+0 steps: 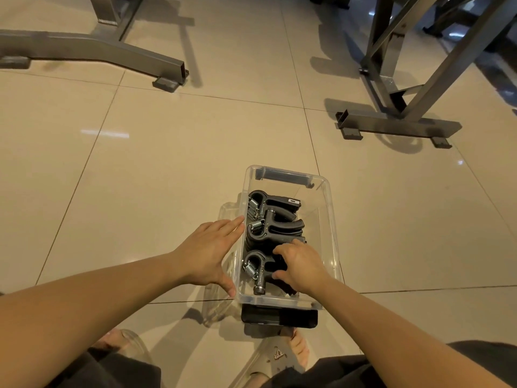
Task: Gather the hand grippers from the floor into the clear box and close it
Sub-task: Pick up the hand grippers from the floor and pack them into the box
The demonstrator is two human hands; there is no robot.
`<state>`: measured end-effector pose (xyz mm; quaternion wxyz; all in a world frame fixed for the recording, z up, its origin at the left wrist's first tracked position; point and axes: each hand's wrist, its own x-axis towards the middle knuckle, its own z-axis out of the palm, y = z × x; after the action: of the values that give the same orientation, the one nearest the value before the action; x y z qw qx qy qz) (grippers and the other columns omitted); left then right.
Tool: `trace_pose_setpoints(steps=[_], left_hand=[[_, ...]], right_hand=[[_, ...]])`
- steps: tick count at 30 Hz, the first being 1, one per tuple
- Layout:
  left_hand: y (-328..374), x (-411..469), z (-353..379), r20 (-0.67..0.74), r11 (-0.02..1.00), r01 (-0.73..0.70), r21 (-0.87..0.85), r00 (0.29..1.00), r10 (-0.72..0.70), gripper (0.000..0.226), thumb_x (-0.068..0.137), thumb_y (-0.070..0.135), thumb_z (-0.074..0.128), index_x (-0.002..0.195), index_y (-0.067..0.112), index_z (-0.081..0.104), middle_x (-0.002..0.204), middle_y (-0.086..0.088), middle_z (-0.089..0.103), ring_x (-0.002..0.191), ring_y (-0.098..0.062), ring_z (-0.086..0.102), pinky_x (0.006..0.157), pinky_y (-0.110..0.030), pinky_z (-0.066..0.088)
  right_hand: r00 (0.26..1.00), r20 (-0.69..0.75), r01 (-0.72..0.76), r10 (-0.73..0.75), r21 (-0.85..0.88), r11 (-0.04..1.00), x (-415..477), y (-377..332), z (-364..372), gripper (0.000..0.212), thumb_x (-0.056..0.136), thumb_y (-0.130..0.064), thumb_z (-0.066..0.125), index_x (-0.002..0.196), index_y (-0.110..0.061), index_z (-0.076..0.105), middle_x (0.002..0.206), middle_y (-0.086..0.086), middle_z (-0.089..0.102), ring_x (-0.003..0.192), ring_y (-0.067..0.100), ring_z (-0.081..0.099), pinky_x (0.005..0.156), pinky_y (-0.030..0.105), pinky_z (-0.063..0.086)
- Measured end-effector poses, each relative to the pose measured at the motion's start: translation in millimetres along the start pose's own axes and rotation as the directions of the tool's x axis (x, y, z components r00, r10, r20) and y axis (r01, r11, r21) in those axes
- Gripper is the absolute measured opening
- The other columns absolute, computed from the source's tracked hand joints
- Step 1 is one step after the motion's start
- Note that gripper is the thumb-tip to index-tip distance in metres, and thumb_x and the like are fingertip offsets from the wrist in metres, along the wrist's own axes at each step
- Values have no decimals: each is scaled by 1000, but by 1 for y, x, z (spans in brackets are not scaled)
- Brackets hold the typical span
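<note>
- Three hand grippers [272, 219] at least sit inside the clear box [330, 217]; exact count unclear, they overlap.
- Box stands on the tiled floor [156, 175], long axis running away from the person, lid off, top open.
- Grippers lie flat, handles pointing toward the box's right wall, springs and looped heads toward its left wall.
- Right hand [300, 266] is down inside the box at its near end, fingers [279, 250] curled on the nearest gripper's handles; firm hold or just a touch, cannot tell.
- Left hand [208, 253] is spread flat outside the box's left wall, fingertips touching the rim, holding nothing.
- Clear lid [223, 306] seems to lie on the floor against the box's left side, partly under that hand.
- Dark latch piece [279, 316] sits at the box's near edge.
- Floor left of the box is bare; grey metal frames [397, 124] stand well beyond its far end.
- Sandalled feet [275, 357] sit just behind the near edge.
</note>
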<state>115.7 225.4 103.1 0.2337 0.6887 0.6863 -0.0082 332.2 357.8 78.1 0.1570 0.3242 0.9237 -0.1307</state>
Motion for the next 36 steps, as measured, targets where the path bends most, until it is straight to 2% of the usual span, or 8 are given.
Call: trace_pose_setpoints(steps=[6, 9, 12, 14, 18, 23, 27, 36], left_hand=[[17, -17, -29, -59, 992, 59, 110, 997, -53, 125, 64, 79, 71, 158, 18, 18, 169, -5, 2, 153, -24, 12, 123, -44, 11], [15, -43, -51, -118, 985, 150, 85, 983, -139, 113, 67, 79, 69, 156, 22, 30, 168, -4, 13, 152, -24, 19, 122, -43, 17], [15, -80, -73, -170, 968, 251, -11, 953, -250, 102, 69, 73, 72, 152, 25, 39, 165, -1, 25, 147, -23, 29, 119, -40, 28], [16, -109, -91, -211, 944, 305, -126, 922, -326, 90, 73, 67, 75, 148, 26, 45, 158, 3, 36, 140, -20, 40, 114, -39, 37], [13, -181, -131, -292, 868, 385, -313, 831, -474, 68, 77, 56, 78, 136, 28, 56, 140, 8, 54, 119, -14, 56, 97, -34, 50], [2, -290, -170, -317, 808, 485, -334, 749, -581, 62, 81, 47, 79, 134, 23, 59, 137, 4, 58, 120, -15, 57, 94, -29, 49], [-16, -362, -184, -326, 754, 567, -332, 682, -655, 61, 82, 44, 79, 134, 18, 60, 133, 0, 60, 117, -18, 59, 94, -30, 51], [-111, -552, -171, -357, 553, 693, -462, 426, -831, 60, 80, 50, 79, 130, 21, 62, 131, 5, 61, 113, -14, 58, 90, -28, 49]], right_hand=[[970, -218, -68, 105, 170, 983, 2, -27, -52, 35, 87, -35, 73, 119, -22, 67, 114, -3, 70, 111, 19, 62, 87, 36, 54], [943, -301, -47, 141, 300, 953, -2, -55, -83, 32, 87, -36, 73, 114, -21, 69, 110, -4, 71, 100, 18, 65, 84, 37, 55], [925, -363, 50, 113, 410, 911, -10, -91, -114, 33, 85, -38, 76, 112, -20, 70, 106, -7, 71, 95, 14, 65, 85, 38, 56], [915, -398, 133, 69, 459, 878, -14, -118, -136, 33, 84, -37, 78, 112, -21, 70, 104, -9, 71, 92, 10, 65, 85, 37, 57], [903, -424, 300, -71, 503, 810, -30, -184, -182, 33, 87, -31, 78, 115, -17, 69, 103, -6, 70, 90, 6, 65, 80, 25, 56], [852, -436, 494, -291, 486, 721, -53, -279, -225, 32, 88, -24, 78, 116, -12, 70, 107, 2, 72, 96, 14, 69, 90, 33, 59], [798, -436, 596, -417, 467, 653, -63, -357, -233, 33, 87, -24, 78, 117, -13, 69, 108, 2, 72, 97, 14, 69, 91, 34, 59], [694, -387, 719, -606, 383, 579, -65, -556, -226, 34, 86, -27, 78, 116, -13, 70, 105, 2, 72, 93, 14, 69, 88, 37, 60]])
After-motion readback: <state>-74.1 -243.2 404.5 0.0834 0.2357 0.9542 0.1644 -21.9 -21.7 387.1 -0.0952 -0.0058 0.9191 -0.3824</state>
